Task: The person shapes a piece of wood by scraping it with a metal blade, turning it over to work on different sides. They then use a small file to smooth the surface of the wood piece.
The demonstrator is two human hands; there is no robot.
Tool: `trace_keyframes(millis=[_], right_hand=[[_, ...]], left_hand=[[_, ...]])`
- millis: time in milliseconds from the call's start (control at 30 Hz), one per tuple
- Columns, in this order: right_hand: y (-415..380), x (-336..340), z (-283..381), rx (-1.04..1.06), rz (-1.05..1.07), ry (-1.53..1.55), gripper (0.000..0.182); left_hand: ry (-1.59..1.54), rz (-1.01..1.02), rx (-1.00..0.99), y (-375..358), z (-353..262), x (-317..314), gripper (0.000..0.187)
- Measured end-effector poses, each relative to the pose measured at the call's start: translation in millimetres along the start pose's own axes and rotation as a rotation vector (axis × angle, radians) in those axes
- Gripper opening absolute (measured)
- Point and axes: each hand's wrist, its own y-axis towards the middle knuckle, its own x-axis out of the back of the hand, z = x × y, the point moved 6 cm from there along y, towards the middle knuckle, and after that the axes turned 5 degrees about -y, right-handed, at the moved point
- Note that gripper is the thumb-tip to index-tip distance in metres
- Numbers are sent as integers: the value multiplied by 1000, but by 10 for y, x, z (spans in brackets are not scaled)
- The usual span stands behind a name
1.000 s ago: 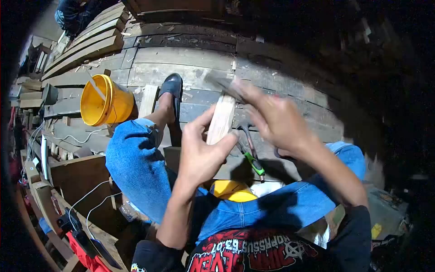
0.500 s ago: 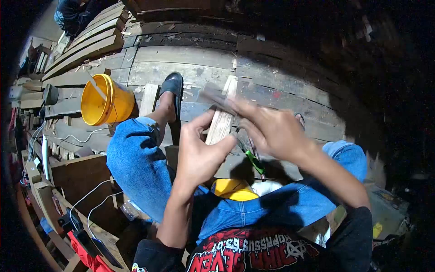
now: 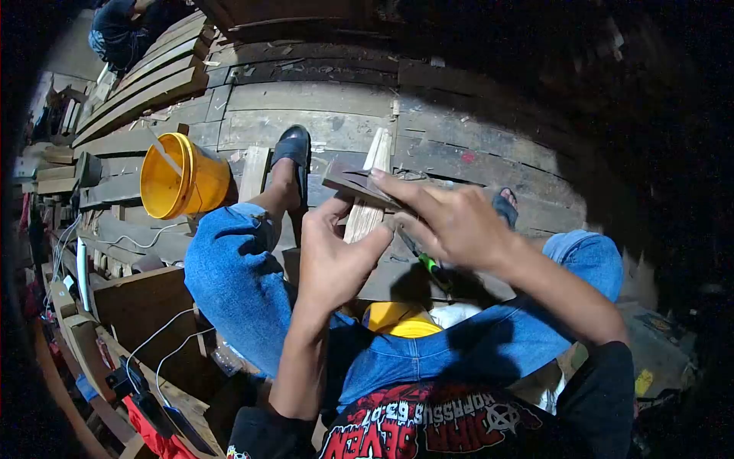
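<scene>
A pale, tapered piece of wood (image 3: 364, 219) points away from me, with my left hand (image 3: 333, 256) closed around its near end, thumb on the right side and fingers on the left. Across its upper face lies a sanding block (image 3: 352, 182), flat, brownish and dark on top. My right hand (image 3: 451, 222) grips the block's right end, index finger stretched along the top. Just below that hand is a green-handled tool (image 3: 430, 264), partly in shadow. Under my hands, between my legs, shows a yellow round object (image 3: 401, 320), mostly hidden.
A yellow bucket (image 3: 186, 177) with a strip standing in it is at the left. Long planks (image 3: 145, 96) are stacked farther back, near another person (image 3: 118, 34). Wood shavings lie on the plank floor (image 3: 306, 96). White cables (image 3: 157, 348) run over a wooden box at lower left.
The sanding block has slid toward me along the wood, my right hand with it, and its blur is gone. My left hand keeps its hold.
</scene>
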Motion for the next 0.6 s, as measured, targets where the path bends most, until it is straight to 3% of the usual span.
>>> trace_keyframes(millis=[67,133,200,267,300,333,367,433,600], right_hand=[[233,59,-710,-277,-18,-225,54],[298,608,-1113,-593,-146,-91,54],[338,962,-892,-290,-448,-82,51],[352,1165,-681,-241,-510,-40,52],[344,1228,-646,-357,-420,23,53],[351,1244,-711,-267,-518,17,55],[309,1268,-760,-395,-438,71,58],[260,1263,-889,-306,-569,68,63],[202,1310,-766,-344,-562,281,58]], left_hand=[[-38,56,26,-62,-64,-90,49],[-58,81,-35,-91,-170,-162,61],[-56,83,1,-90,-184,-107,62],[-67,87,0,-67,-167,-135,54],[-87,59,-77,-54,-200,-146,52],[-106,62,-71,-76,-242,-173,52],[-129,65,-67,-102,-289,-200,51],[-108,89,-122,-80,-285,-233,58],[-135,71,-167,-21,-210,-271,49]])
